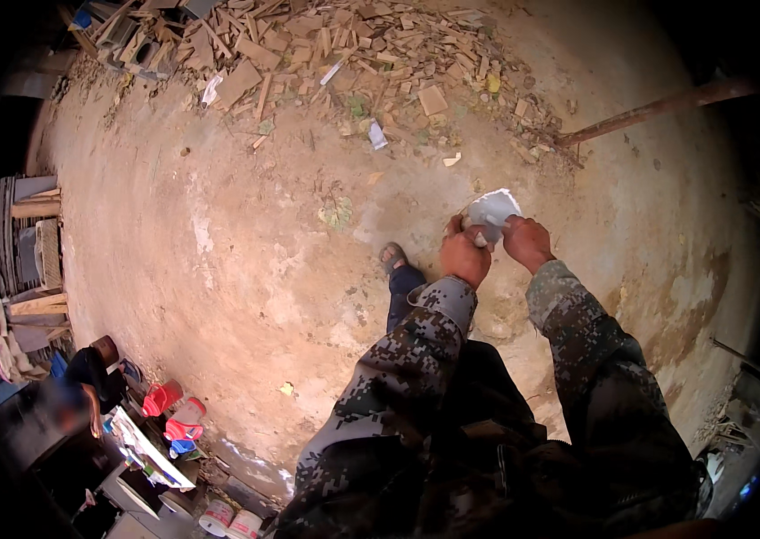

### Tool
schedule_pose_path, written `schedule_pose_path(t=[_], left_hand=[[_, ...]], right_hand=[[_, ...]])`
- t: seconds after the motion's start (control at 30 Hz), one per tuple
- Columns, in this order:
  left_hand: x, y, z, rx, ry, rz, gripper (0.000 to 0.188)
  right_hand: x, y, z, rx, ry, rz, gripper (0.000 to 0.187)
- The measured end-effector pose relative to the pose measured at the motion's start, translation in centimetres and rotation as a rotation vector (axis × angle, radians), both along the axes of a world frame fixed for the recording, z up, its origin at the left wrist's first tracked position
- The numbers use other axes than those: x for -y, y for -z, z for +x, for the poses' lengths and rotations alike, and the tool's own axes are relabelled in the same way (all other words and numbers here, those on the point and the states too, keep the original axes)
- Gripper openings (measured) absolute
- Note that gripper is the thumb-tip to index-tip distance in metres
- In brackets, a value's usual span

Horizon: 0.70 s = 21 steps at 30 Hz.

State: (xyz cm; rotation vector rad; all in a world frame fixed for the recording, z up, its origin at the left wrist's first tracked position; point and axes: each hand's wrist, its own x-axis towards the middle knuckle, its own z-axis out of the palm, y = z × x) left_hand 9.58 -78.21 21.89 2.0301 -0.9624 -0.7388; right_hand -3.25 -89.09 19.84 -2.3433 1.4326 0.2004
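Observation:
Out in front of me, over the bare ground, both my hands are closed on a thin grey-white sheet-like piece point(493, 207) with a bright, uneven upper edge. I cannot make out whether it is a packet or a scrap of sheet. My left hand point(465, 257) grips its lower left side, fingers curled. At its right side, my right hand point(527, 241) pinches the edge with thumb and fingers. The hands cover its lower part. Camouflage sleeves cover both forearms. My foot in a grey sandal point(392, 257) stands on the ground to the left of the hands.
A heap of broken wood scraps point(335, 54) spreads along the far side. A wooden pole point(658, 110) slants in at the far right. At the lower left are another person point(97, 377), red containers point(164, 397) and white buckets point(218, 516). Stacked boards point(2, 234) line the left edge.

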Motion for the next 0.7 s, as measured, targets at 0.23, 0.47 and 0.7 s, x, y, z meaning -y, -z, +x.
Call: schedule_pose_path(t=[0.23, 0.47, 0.7], left_hand=[[2.8, -0.5, 10.1, 0.183, -0.125, -0.012, 0.031], [5.9, 0.0, 17.1, 0.275, -0.17, -0.05, 0.022], [12.2, 4.6, 18.9, -0.091, -0.267, -0.109, 0.024]], right_hand=[[4.5, -1.7, 13.0, 0.064, -0.223, 0.102, 0.024], [8.7, -1.5, 21.2, 0.153, -0.46, -0.008, 0.021], [15.3, 7.4, 20.0, 0.216, -0.397, -0.385, 0.007]])
